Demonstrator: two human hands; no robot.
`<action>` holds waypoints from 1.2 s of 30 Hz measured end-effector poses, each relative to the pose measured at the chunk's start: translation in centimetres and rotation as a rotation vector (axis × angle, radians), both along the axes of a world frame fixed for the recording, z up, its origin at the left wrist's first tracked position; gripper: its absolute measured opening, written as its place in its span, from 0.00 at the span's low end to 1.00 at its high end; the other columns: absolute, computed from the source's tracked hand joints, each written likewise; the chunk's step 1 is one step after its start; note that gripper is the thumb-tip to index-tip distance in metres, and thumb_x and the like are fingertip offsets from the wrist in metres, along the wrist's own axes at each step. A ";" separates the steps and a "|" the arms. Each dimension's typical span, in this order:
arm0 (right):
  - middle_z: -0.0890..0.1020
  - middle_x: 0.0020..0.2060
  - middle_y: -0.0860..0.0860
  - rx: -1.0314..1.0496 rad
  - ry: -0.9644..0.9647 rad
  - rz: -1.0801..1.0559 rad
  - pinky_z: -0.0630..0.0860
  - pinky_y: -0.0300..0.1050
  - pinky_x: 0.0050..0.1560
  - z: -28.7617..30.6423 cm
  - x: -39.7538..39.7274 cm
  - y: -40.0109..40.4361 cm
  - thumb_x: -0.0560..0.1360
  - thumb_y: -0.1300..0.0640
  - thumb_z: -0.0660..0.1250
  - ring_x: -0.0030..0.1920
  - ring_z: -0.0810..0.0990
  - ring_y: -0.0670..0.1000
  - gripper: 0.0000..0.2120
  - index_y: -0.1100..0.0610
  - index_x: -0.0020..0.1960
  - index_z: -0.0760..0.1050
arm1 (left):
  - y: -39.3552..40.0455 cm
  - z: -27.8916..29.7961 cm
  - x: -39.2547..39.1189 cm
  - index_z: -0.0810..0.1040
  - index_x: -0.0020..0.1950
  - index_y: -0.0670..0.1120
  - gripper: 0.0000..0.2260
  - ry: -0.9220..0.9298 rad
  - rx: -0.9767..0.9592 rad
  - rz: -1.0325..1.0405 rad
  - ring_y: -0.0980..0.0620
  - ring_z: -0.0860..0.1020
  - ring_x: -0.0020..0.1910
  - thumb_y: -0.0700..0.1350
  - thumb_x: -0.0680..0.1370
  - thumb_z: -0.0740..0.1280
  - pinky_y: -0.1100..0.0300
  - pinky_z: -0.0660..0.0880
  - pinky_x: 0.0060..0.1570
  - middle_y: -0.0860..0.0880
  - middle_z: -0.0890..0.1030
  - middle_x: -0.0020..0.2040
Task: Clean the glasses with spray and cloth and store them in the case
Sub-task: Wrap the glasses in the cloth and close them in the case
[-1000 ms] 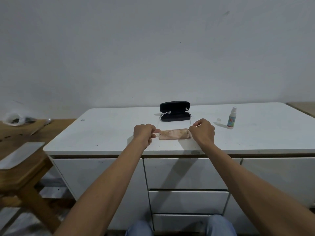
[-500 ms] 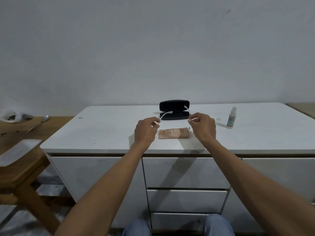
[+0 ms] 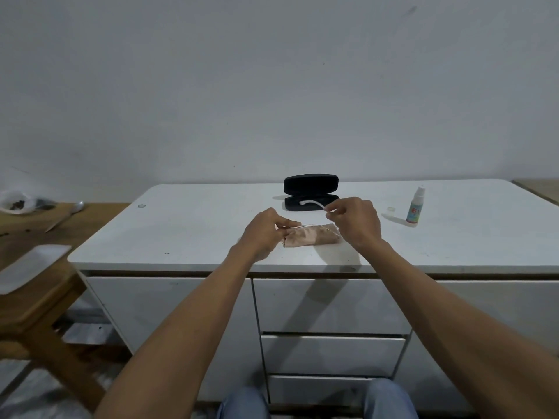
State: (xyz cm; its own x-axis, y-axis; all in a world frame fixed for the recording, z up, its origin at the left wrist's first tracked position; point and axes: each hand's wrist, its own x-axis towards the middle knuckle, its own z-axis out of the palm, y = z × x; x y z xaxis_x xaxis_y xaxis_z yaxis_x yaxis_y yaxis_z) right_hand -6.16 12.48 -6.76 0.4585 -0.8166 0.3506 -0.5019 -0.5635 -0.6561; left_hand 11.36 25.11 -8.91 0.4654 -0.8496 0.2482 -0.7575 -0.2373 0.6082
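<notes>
On white counter (image 3: 187, 225): one open case (image 3: 311, 192), one cloth (image 3: 311, 235), one spray bottle (image 3: 415, 208); left hand (image 3: 266, 232), right hand (image 3: 354, 220) both pinching one glasses (image 3: 311, 202).

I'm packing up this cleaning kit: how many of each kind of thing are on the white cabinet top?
Glasses: 1
Case: 1
Cloth: 1
Spray bottle: 1
Cap: 1
Total: 5

Bare grey wall (image 3: 272, 86) behind white drawer cabinet (image 3: 329, 306), wooden table (image 3: 27, 225) at left.
</notes>
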 end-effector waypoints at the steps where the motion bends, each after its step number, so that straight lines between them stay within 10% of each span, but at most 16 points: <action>1: 0.88 0.48 0.51 -0.016 0.032 0.011 0.75 0.44 0.44 0.0 0.1 0.1 0.77 0.55 0.72 0.50 0.84 0.54 0.08 0.49 0.55 0.86 | 0.0 0.1 0.2 0.86 0.59 0.54 0.13 0.044 0.002 -0.022 0.52 0.76 0.49 0.40 0.80 0.68 0.64 0.73 0.46 0.53 0.74 0.46; 7: 0.87 0.53 0.50 -0.080 0.141 0.056 0.75 0.45 0.46 -0.6 1.0 0.5 0.79 0.56 0.69 0.53 0.83 0.55 0.10 0.47 0.56 0.86 | 0.5 0.4 1.3 0.84 0.60 0.41 0.12 0.266 -0.035 0.001 0.54 0.75 0.39 0.32 0.78 0.69 0.75 0.70 0.31 0.43 0.81 0.48; 13: 0.86 0.55 0.48 -0.154 0.316 0.122 0.73 0.43 0.45 -0.1 1.4 1.0 0.77 0.60 0.66 0.54 0.82 0.54 0.15 0.48 0.57 0.87 | 1.2 0.2 2.0 0.84 0.50 0.41 0.12 0.462 -0.120 0.007 0.47 0.80 0.46 0.27 0.76 0.67 0.60 0.79 0.47 0.41 0.82 0.44; 22: 0.85 0.54 0.48 -0.087 0.260 0.253 0.77 0.47 0.52 -0.3 0.1 -0.8 0.75 0.55 0.71 0.55 0.82 0.51 0.15 0.46 0.61 0.82 | 1.1 1.7 1.5 0.84 0.58 0.55 0.10 0.101 -0.064 -0.052 0.53 0.79 0.44 0.50 0.76 0.74 0.61 0.76 0.47 0.51 0.83 0.51; 36: 0.85 0.56 0.50 -0.058 0.417 0.386 0.77 0.49 0.59 -0.6 -0.7 -1.8 0.69 0.43 0.77 0.56 0.81 0.53 0.24 0.40 0.64 0.78 | 1.7 1.5 0.7 0.84 0.60 0.56 0.21 -0.080 0.114 -0.111 0.50 0.81 0.47 0.49 0.68 0.79 0.55 0.79 0.51 0.48 0.84 0.52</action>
State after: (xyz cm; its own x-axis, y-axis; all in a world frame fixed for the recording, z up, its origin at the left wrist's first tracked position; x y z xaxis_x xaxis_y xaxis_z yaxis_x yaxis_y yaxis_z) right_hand -6.81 10.65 -7.40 0.8290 -0.5474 0.1149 -0.4627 -0.7866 -0.4089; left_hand 12.10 26.80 -7.36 0.3497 -0.9195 0.1797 -0.8278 -0.2134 0.5188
